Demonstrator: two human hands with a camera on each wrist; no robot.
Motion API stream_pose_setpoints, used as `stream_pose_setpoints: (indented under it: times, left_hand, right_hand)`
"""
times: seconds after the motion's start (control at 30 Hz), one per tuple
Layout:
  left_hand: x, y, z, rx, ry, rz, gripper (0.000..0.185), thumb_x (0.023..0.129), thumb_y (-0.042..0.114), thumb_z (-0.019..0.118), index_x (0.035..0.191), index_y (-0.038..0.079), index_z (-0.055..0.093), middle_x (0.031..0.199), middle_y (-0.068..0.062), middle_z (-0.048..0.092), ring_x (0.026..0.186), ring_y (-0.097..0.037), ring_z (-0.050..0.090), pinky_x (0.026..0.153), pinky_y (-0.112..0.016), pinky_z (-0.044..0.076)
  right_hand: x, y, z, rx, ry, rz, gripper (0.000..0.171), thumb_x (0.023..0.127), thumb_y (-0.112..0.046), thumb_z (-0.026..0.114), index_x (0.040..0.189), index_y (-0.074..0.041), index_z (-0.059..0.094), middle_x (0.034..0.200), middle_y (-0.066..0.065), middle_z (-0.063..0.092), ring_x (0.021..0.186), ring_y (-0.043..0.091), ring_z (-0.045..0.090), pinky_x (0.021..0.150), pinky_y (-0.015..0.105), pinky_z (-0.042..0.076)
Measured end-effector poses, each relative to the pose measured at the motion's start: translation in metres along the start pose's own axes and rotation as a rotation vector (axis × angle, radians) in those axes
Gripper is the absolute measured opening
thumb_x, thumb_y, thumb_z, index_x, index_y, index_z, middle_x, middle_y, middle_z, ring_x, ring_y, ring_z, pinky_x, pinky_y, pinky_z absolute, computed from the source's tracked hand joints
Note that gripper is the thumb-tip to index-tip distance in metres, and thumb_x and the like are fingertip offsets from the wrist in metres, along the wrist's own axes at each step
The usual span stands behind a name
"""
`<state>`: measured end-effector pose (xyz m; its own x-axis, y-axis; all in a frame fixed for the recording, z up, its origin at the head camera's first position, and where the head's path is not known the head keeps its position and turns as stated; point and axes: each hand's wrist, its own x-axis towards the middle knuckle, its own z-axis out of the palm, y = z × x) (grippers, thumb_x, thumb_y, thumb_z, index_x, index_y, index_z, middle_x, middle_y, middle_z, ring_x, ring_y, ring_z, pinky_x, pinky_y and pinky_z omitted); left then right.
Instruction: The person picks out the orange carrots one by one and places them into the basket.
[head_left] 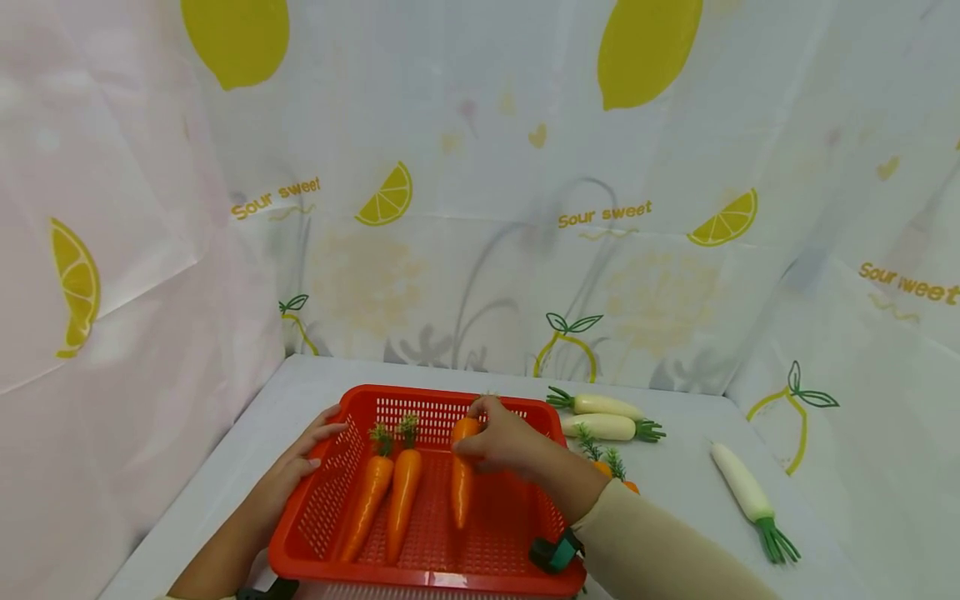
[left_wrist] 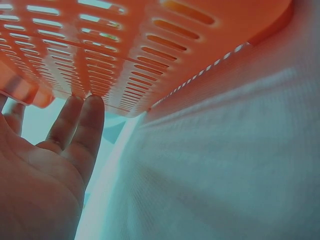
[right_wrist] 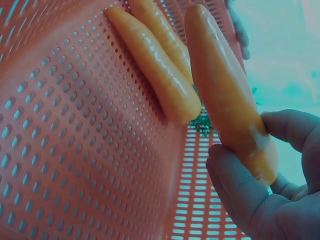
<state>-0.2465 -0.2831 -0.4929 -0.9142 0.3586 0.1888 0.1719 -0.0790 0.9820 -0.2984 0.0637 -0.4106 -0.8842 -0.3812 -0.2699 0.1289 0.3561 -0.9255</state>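
White radishes [head_left: 603,417] head-view only

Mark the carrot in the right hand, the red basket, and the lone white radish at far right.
held carrot [head_left: 461,487], head view, mid-body.
red basket [head_left: 450,395], head view, far rim.
lone white radish [head_left: 741,483], head view, white body.

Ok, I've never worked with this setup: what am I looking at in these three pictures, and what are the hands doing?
No machine here: a person works with bare hands, wearing three cameras. The wide picture comes from the head, the other two from the wrists. On the white table stands a red basket with two carrots lying inside. The right hand pinches a third carrot by its thick end, inside the basket. The left hand rests with straight fingers against the basket's outer wall; its wrist view shows that slotted wall from close up. Three white radishes lie to the right of the basket, with more carrots partly hidden behind the right arm.
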Motion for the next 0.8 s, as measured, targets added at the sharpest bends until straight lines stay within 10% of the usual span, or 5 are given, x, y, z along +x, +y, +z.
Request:
stream_pose_setpoints:
  times: [0.8]
  left_hand:
    - [0.0,0.003,0.002,0.003,0.0,-0.002,0.056,0.102,0.001,0.031,0.158,0.0,0.031,0.176,-0.005,-0.005,0.139,0.002,0.047,0.097,-0.042,0.059]
  right_hand:
    - [0.011,0.002,0.025,-0.192,0.006,0.07,0.044,0.086,-0.009,0.083,0.119,-0.006,0.054,0.105,0.013,0.062,0.088,0.028,0.065,0.075,0.044,0.065]
